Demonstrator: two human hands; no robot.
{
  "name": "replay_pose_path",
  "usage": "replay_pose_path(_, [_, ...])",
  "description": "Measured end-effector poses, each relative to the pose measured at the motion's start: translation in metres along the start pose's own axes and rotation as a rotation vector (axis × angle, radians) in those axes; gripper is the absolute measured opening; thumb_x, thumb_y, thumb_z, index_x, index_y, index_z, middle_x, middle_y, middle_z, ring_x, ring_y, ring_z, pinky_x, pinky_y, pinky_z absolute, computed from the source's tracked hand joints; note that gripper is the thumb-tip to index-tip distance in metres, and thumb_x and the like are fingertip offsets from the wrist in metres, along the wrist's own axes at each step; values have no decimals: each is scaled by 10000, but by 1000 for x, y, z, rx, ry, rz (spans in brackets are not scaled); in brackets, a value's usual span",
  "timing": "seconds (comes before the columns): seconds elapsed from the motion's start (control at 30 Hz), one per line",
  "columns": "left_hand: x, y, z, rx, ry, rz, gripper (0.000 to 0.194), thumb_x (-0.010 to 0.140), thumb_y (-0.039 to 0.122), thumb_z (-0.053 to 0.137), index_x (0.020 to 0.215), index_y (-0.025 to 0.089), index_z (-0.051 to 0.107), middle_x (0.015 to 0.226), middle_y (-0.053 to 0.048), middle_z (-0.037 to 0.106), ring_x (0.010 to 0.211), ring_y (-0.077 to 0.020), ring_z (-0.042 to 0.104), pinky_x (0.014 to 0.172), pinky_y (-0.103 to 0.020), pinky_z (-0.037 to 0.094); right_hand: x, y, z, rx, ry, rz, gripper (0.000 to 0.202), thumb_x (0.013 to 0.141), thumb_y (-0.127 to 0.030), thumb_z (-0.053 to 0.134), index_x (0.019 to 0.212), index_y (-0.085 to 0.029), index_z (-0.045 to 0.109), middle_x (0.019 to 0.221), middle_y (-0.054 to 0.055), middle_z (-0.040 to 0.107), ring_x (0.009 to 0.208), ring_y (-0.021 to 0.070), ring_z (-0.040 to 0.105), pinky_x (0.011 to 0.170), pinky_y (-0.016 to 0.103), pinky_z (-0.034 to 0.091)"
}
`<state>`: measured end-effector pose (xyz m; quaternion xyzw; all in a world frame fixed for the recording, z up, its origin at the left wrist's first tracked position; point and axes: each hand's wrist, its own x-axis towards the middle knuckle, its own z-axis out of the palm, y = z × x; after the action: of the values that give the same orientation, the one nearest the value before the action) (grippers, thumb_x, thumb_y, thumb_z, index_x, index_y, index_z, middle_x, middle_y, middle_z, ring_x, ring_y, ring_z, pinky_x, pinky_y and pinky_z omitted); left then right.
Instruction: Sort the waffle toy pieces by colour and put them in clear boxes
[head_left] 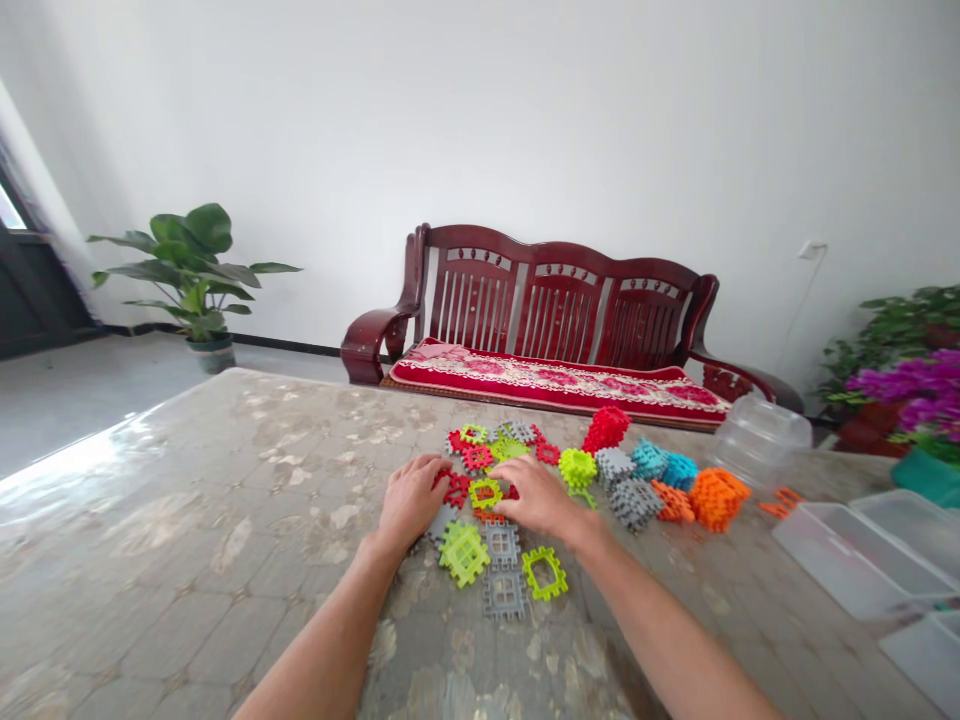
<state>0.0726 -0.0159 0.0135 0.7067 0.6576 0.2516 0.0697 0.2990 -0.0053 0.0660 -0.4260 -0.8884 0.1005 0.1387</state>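
Note:
Flat toothed plastic pieces lie in a loose group at the middle of the table. My left hand [411, 500] rests at the group's left side, its fingertips at a red piece [457, 489]. From the right, my right hand [536, 492] reaches in, with its thumb and fingers spread around the right side of a yellow-green frame [485, 494]. Closer to me are a lime window piece [463, 553], two grey window pieces [504, 592] in a column and an open lime frame [545, 574]. Some pieces are hidden under my fingers.
Red, lime, grey, blue and orange stacks [718, 499] stand right of my right hand. Clear plastic boxes [844, 560] are at the table's right, a clear container [761, 440] behind them. A wooden bench [562, 300] stands beyond the table [187, 520].

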Motion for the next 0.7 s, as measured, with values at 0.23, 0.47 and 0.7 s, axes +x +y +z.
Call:
replay_pose_path(0.23, [2, -2, 1, -29, -5, 5, 309, 886, 258, 485, 1107, 285, 699, 1280, -26, 655, 1192, -208, 587, 1050, -375, 403, 7, -7, 6, -81, -92, -36, 235, 888, -173, 560, 1038, -236, 729, 1115, 50, 715, 1090, 205, 600, 986, 333, 408])
replay_pose_path(0.47, [2, -2, 0, -27, -16, 3, 317, 891, 268, 469, 1112, 289, 695, 1290, -26, 649, 1205, -219, 581, 1042, -391, 408, 1, 5, 0, 100, 129, 217, 329, 888, -194, 534, 1186, -232, 668, 1100, 57, 730, 1009, 208, 660, 906, 315, 470])
replay_pose_path(0.7, [2, -2, 0, -32, -13, 7, 314, 888, 260, 465, 1102, 286, 693, 1278, -20, 652, 1194, -215, 584, 1040, -385, 406, -8, 41, -14, 278, 80, 324, 334, 825, -184, 524, 1102, -172, 711, 1039, 66, 748, 966, 214, 677, 850, 303, 495])
